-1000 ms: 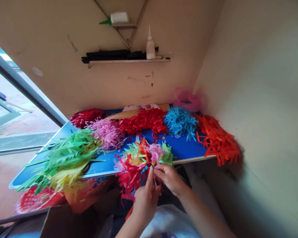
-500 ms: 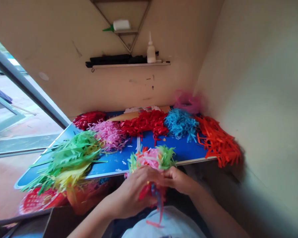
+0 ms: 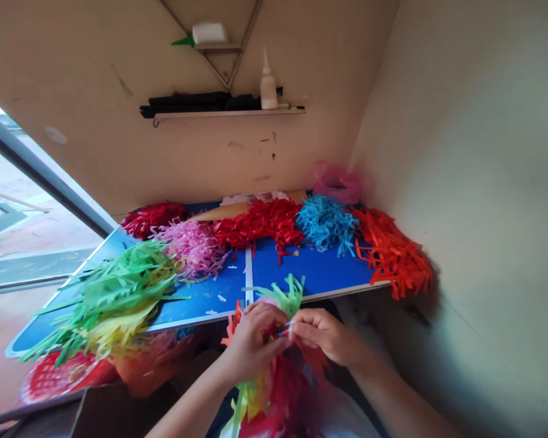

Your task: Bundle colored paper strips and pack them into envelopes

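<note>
Your left hand (image 3: 251, 340) is closed around the neck of a gathered paper-fringe bundle (image 3: 274, 395): the grip is full, with the fingers wrapped over the strands. Your right hand (image 3: 324, 334) forms a narrow grip, thumb and fingertips pinched at the same neck on a thin red-and-blue end (image 3: 285, 332). The bundle is held between your hands, just off the near edge of the blue desk (image 3: 301, 267). Green strips (image 3: 287, 296) fan upward above the grip, while red, yellow and green strips (image 3: 260, 407) hang below it.

Judged from the grip, the step in hand is fine work at the bundle's neck. The next move calls for your left hand to stay closed, so the strands do not slip while your right hand works the thin end.

Your fingers cover the neck, so you cannot confirm whether the thin end is a paper strip or a binding. The hanging strips are blurred and cut off by the bottom of the view.

Beyond the bundle, shredded-paper piles line the far edge of the desk: dark red (image 3: 153, 220), pink (image 3: 187, 249), red (image 3: 256, 223) and blue (image 3: 326, 223). An orange-red pile (image 3: 393, 252) lies at the right corner, and a green-and-yellow pile (image 3: 109, 295) overhangs the near left corner.
</note>
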Demonstrator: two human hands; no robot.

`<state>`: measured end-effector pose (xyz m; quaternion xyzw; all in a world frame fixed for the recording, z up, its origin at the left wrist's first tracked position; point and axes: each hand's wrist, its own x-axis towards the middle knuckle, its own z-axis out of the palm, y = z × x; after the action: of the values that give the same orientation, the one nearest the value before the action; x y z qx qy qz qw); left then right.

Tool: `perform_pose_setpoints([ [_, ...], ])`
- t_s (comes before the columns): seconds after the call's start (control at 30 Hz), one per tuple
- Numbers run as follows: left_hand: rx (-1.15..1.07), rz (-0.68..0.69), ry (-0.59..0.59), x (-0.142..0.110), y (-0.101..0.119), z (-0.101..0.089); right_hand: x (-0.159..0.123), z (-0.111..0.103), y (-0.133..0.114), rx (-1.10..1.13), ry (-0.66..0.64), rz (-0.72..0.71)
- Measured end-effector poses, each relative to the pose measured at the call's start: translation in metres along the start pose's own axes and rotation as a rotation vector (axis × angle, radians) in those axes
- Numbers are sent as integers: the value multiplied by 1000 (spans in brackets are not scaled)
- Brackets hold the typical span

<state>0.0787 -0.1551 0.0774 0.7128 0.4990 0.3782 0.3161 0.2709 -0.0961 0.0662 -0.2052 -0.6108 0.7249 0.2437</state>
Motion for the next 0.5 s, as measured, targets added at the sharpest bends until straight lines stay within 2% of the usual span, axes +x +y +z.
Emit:
perform_pose_setpoints([
  [0.1, -197, -48, 33, -4, -1, 2, 2, 4, 0, 3, 36, -9],
  [0.17, -241, -67, 50, -6, -3, 5, 3, 5, 1, 3, 78, -21],
  [0.33, -101, -66, 144, -7, -7, 10, 4, 9, 0, 26, 127, -46],
  [0.5, -44, -28, 125, -5, -4, 7, 5, 12, -2, 40, 164, -38],
])
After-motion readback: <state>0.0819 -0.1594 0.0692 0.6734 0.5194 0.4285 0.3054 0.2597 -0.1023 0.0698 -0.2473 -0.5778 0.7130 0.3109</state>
